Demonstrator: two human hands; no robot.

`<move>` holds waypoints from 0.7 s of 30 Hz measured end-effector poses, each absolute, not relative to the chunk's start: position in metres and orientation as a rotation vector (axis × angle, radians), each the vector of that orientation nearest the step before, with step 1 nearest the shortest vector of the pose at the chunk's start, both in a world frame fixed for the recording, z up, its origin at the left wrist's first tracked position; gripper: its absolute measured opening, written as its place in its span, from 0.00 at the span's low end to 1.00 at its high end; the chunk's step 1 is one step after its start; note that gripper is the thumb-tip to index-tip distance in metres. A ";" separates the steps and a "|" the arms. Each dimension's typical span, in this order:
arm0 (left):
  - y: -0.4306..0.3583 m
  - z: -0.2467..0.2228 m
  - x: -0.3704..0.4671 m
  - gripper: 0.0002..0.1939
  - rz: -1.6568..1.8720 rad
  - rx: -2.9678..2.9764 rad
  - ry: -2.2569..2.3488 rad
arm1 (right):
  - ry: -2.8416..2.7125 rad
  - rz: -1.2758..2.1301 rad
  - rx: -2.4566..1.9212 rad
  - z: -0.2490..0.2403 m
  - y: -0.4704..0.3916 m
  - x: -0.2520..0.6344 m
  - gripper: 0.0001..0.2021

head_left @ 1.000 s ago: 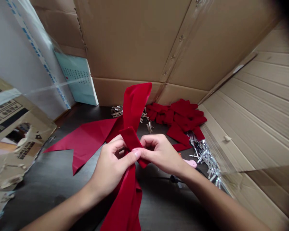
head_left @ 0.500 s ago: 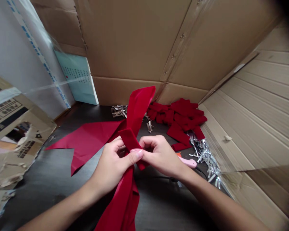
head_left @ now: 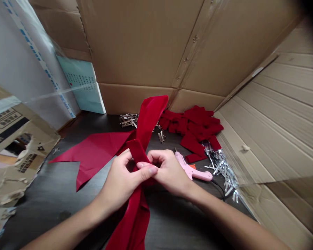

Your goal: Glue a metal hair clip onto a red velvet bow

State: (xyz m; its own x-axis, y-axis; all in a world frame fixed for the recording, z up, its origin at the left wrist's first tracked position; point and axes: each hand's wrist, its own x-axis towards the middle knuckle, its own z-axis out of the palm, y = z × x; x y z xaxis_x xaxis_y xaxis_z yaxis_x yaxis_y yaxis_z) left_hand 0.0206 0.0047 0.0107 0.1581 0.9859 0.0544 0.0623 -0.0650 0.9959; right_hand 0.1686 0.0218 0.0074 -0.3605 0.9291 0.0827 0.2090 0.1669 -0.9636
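A short red velvet strip (head_left: pixel 136 151) lies across the gathered middle of a large red ribbon (head_left: pixel 148 119). My left hand (head_left: pixel 125 177) is closed on the strip and the ribbon's middle, its thumb pressed over the strip's lower part. My right hand (head_left: pixel 167 170) pinches the same strip from the right, its fingertips touching my left thumb. One forked ribbon tail (head_left: pixel 94 151) spreads over the table to the left, and more ribbon hangs toward the front edge. The strip's lower end is mostly hidden under the fingers.
Right of my right hand lies a pink glue gun (head_left: pixel 195 171) with a dark cord. Behind it are a pile of red velvet pieces (head_left: pixel 198 121) and silver clips (head_left: pixel 225 173). More metal clips (head_left: pixel 129 120) lie at the back. Cardboard walls (head_left: pixel 146 45) enclose the dark table (head_left: pixel 54 194).
My right hand has shifted slightly left and down, so more of the pink glue gun shows. Both thumbs now overlap further over the strip, and its lower end is more covered.
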 end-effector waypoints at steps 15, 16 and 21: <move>0.011 0.018 0.012 0.10 1.012 1.524 1.048 | -1.445 1.656 -0.993 0.000 0.029 0.170 0.19; 0.011 0.018 0.012 0.10 1.005 1.524 1.047 | -1.457 1.645 -0.986 -0.002 0.030 0.170 0.19; 0.014 0.013 0.014 0.10 1.020 1.492 1.085 | -1.599 1.519 -1.008 -0.004 0.029 0.170 0.15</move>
